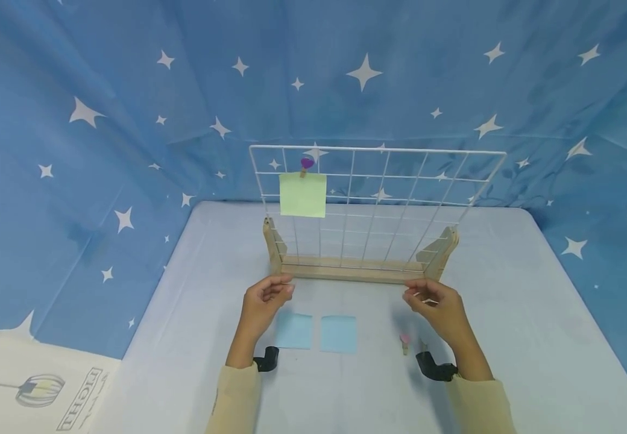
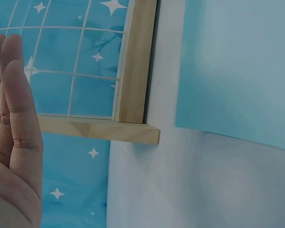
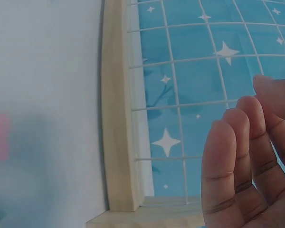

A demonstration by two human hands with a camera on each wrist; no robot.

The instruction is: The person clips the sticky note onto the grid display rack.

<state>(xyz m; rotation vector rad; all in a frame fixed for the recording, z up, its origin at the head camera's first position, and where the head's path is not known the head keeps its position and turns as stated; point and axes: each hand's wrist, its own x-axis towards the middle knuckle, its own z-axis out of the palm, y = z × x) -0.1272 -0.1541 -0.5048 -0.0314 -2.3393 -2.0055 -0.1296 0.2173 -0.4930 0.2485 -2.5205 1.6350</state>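
Observation:
My left hand (image 1: 263, 304) hovers in front of the left end of the stand's wooden base (image 1: 346, 274), fingers loosely bent and holding nothing. Mirroring it at the right end is my right hand (image 1: 437, 307), also without anything in its fingers. Two blue sticky notes (image 1: 294, 331) (image 1: 338, 334) lie side by side on the table, the left one close to my left hand. A small clothespin with a pink heart (image 1: 404, 343) lies near my right wrist. On the white wire grid (image 1: 384, 176), a purple-heart clothespin (image 1: 306, 163) clips a green sticky note (image 1: 302, 195).
The grid stands upright between two wooden side supports (image 1: 274, 247) (image 1: 438, 253) on the white table (image 1: 216, 241). Behind it hangs a blue curtain with white stars (image 1: 365, 72). Black wrist mounts (image 1: 435, 367) sit on both arms. Printed white cloth (image 1: 37, 392) is at lower left.

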